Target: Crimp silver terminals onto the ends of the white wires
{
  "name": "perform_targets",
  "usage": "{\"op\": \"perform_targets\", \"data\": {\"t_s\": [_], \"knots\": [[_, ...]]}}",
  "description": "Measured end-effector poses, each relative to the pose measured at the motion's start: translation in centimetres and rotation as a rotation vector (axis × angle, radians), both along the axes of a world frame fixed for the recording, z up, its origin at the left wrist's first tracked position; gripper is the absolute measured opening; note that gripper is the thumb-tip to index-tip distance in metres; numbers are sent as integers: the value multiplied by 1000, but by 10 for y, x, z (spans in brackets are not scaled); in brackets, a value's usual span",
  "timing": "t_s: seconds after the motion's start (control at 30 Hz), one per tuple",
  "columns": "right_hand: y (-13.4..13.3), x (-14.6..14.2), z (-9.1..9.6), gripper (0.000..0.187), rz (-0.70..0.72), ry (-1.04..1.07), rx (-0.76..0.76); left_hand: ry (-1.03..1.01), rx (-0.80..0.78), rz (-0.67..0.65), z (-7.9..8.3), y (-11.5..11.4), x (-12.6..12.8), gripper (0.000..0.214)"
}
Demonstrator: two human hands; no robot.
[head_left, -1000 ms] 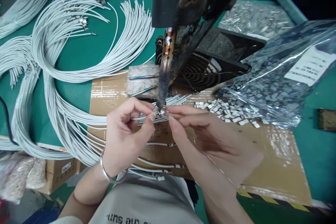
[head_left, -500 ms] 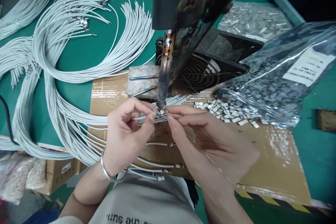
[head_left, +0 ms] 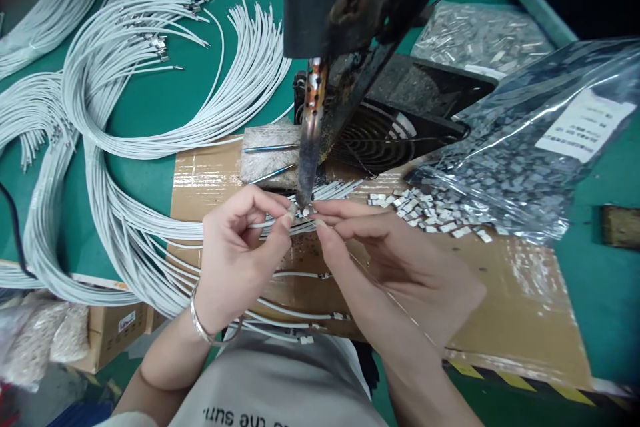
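Note:
My left hand [head_left: 240, 257] is closed in a pinch on the end of a white wire [head_left: 257, 224]. Just past those fingertips sits a tiny shiny metal piece [head_left: 306, 211], right under the tip of a mounted soldering iron [head_left: 312, 127]. Thumb and fingers of my right hand [head_left: 385, 267] pinch a thin strand of solder wire [head_left: 407, 313], whose tail runs back over the palm and wrist. The solder's front end reaches toward the iron's tip. Fingers and iron partly hide the contact point. More white wires [head_left: 185, 230] lie beneath and left of my hands.
Behind the iron is a black fan [head_left: 383, 137]; beside it, a grey block [head_left: 265, 137] with two metal rods. Small metal pieces [head_left: 425, 210] are heaped right, before a plastic bag [head_left: 500, 160]. Wire bundles [head_left: 150, 140] cover the left. Several finished-looking wires [head_left: 300, 310] lie on the cardboard [head_left: 525, 320].
Both hands keep their pinches near the iron's tip. My right hand has shifted very slightly left, and the whole view has moved a little.

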State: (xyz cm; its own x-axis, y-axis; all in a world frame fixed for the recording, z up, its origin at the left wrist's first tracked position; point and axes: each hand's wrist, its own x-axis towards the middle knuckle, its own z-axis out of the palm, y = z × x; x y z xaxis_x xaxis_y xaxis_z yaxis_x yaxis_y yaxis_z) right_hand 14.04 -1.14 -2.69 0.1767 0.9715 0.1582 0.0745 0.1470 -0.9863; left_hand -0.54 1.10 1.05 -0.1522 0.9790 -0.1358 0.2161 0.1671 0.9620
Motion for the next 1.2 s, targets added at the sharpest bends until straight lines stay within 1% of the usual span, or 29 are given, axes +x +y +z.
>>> {"op": "perform_targets", "data": {"t_s": [0.23, 0.47, 0.63, 0.8, 0.97, 1.2], "knots": [[-1, 1, -2, 19, -3, -8, 7, -6, 7, -21, 0, -2, 0, 15], [-1, -3, 4, 13, -57, -1, -25, 3, 27, -25, 1, -2, 2, 16], [0, 1, 1, 19, -1, -47, 6, -5, 37, -19, 1, -1, 3, 18], [0, 2, 0, 21, -3, -59, 39, 18, 21, -15, 1, -2, 3, 16], [1, 0, 1, 25, -6, -76, 79, -15, 30, -28, -1, -4, 0, 17], [-2, 1, -3, 25, 2, -61, 57, -19, 6, -43, -1, -4, -1, 19]]}}
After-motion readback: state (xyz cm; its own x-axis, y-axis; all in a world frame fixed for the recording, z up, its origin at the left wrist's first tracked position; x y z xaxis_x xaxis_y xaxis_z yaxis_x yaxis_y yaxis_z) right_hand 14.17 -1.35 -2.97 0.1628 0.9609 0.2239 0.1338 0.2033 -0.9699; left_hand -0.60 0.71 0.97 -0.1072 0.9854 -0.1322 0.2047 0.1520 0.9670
